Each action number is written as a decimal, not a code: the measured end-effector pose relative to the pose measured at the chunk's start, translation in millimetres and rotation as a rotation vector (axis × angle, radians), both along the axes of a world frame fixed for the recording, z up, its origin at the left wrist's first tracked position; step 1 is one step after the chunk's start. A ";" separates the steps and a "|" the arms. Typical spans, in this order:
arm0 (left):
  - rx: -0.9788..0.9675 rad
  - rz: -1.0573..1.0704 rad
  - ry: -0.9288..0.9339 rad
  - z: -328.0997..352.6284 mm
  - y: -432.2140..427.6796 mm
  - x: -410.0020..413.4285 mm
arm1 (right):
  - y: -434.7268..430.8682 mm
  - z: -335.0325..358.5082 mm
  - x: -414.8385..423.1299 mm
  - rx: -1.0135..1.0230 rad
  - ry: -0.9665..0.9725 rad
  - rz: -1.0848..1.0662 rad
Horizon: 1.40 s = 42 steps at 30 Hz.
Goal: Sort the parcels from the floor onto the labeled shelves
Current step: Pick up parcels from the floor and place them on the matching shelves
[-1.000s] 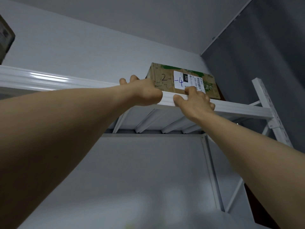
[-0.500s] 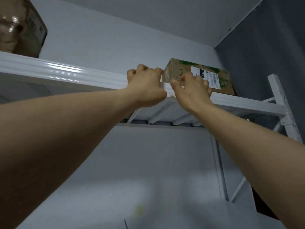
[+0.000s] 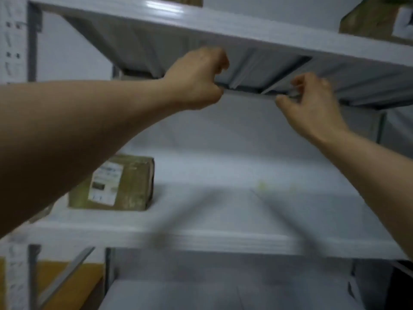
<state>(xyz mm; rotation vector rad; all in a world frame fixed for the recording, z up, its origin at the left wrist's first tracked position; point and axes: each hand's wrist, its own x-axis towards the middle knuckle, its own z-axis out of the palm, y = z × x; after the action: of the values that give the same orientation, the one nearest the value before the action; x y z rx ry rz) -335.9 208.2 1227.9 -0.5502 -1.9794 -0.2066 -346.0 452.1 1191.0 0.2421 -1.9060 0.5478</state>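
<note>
Parcels sat on two shelves. One brown box, the corner parcel (image 3: 375, 21), was up on the top shelf (image 3: 223, 25) at the far right, and only part of it showed. The other, the labelled parcel (image 3: 134, 186), stood on the middle shelf (image 3: 223, 240) on the left side, near the back wall. It had a white label (image 3: 107, 184) on its front, but the words were too blurry to read.

Both arms reached up under the top shelf. The left hand (image 3: 196, 79) was just below the front of that shelf. Its fingers were curled into a fist, so its grip was closed with nothing inside. The right hand (image 3: 312, 106) was a little lower and off to the right, well apart from the left one. Its fingers were bent only loosely and its thumb stuck out to the side, so its grip was half open and held nothing. Neither hand touched a parcel.

A white post (image 3: 13, 41) with small holes stood at the left edge of the shelves. Something orange-brown (image 3: 73, 285) showed low down on the left, under the middle shelf, but I could not tell what it was. The whole picture was blurry.
</note>
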 end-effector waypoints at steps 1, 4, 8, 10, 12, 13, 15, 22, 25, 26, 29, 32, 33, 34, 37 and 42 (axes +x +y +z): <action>0.007 0.026 -0.037 -18.9 -22.6 10.4 | -17.4 -17.4 7.2 -0.010 -0.056 0.016; 0.037 0.094 -0.174 -81.7 -86.4 43.8 | -74.1 -70.8 30.5 -0.035 -0.221 0.079; 0.049 0.135 -0.458 -169.2 -154.9 90.2 | -155.4 -145.0 66.6 -0.040 -0.396 0.174; 0.082 0.146 -0.608 -213.1 -183.8 111.9 | -195.7 -184.7 86.3 -0.017 -0.508 0.220; 0.137 0.162 -0.754 -259.9 -210.6 131.4 | -233.0 -225.6 104.2 0.017 -0.621 0.267; 0.161 0.174 -0.817 -284.2 -222.3 140.1 | -249.3 -247.1 111.6 0.031 -0.683 0.284; 0.198 0.207 -0.946 -335.0 -244.3 155.9 | -278.5 -293.1 123.4 0.078 -0.834 0.307; 0.490 0.388 -1.457 -522.2 -303.5 203.3 | -346.0 -482.8 147.8 0.286 -1.445 0.474; 0.700 0.466 -1.637 -601.2 -316.9 218.5 | -357.7 -574.1 149.1 0.247 -1.736 0.493; 0.771 0.486 -1.680 -627.0 -319.0 223.2 | -358.1 -605.5 149.4 0.197 -1.833 0.475; 0.926 0.558 -1.796 -705.4 -318.4 233.8 | -350.8 -698.0 150.0 0.080 -2.034 0.368; 1.037 0.603 -1.897 -787.9 -308.6 237.6 | -336.5 -788.3 145.3 0.015 -2.150 0.274; 1.061 0.607 -1.922 -815.9 -303.5 237.2 | -329.4 -818.7 142.5 -0.004 -2.177 0.245; 1.085 0.608 -1.949 -844.0 -297.8 236.1 | -321.6 -849.0 140.3 -0.031 -2.198 0.215; 1.106 0.610 -2.049 -928.9 -279.1 228.1 | -292.1 -936.2 133.0 -0.100 -2.211 0.133; 1.128 0.552 -2.107 -1050.4 -248.3 199.1 | -248.0 -1069.7 113.8 -0.206 -2.146 -0.023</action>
<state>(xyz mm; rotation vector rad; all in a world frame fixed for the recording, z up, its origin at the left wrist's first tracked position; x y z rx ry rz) -136.7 -40.1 177.5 1.6391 -2.9693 -1.9470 -232.3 204.2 121.3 -0.9309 -3.7582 1.1726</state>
